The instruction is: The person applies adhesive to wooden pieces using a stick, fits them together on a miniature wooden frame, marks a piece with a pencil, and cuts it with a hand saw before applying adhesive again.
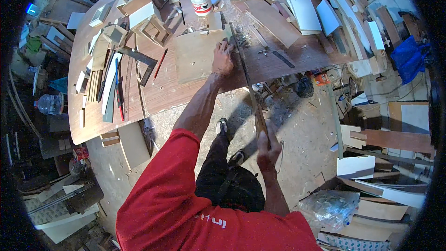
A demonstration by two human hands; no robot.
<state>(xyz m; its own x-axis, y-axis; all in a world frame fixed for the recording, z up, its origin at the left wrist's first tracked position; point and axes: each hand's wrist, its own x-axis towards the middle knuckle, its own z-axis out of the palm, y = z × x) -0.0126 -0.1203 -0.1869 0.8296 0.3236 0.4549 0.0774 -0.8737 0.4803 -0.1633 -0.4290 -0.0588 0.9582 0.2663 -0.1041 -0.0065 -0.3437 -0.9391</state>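
Note:
My left hand (223,59) presses, fingers bent, on the right part of a flat plywood board (195,62) that lies on the workbench. In my right hand (268,152) is the handle of a long handsaw (247,74), held below the bench's front edge. The narrow blade runs up and away along the board's right edge, beside my left hand. Whether its teeth are in the wood, I cannot tell. A small wood block (214,21) sits at the board's far edge, with a white glue tub (200,1) behind it.
Wooden frames (151,23), a metal square (147,60), a red pencil (160,62) and strips lie on the bench (158,97) to the left. Offcuts (274,23) and a dark ruler (282,59) are at the right. Boards (355,167) and a plastic bag (330,207) stand on the right floor.

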